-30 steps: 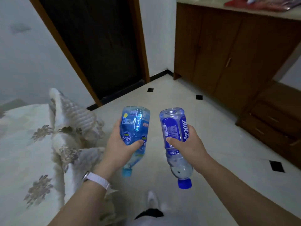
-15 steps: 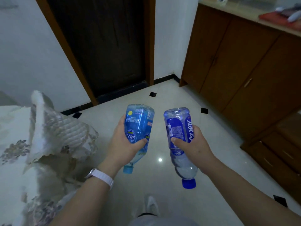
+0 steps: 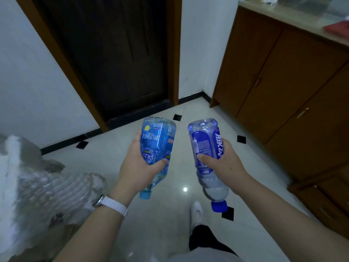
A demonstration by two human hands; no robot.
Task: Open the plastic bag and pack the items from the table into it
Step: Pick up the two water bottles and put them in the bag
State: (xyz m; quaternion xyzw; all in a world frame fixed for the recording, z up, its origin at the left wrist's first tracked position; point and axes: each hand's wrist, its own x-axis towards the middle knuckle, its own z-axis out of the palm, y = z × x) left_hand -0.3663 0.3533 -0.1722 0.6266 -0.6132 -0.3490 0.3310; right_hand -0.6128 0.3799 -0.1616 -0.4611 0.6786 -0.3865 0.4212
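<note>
Fingers (image 3: 164, 162) around two bottles (image 3: 157, 146)

The left hand (image 3: 139, 167) grips a light-blue plastic bottle (image 3: 156, 148) and the right hand (image 3: 224, 163) a dark-blue-labelled bottle (image 3: 205, 148), both held caps-down, side by side but apart, above the pale tiled floor (image 3: 113, 159), facing a dark door (image 3: 113, 53) and a brown cabinet (image 3: 283, 82).

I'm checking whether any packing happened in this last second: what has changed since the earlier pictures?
Mostly the view: the head has turned up and to the right, so the wooden cabinet and dark door fill more of the picture and the quilted cover slides off to the left. Nothing was taken or let go. The left hand still holds its light-blue bottle cap-down, the right hand its dark-blue bottle.
</note>
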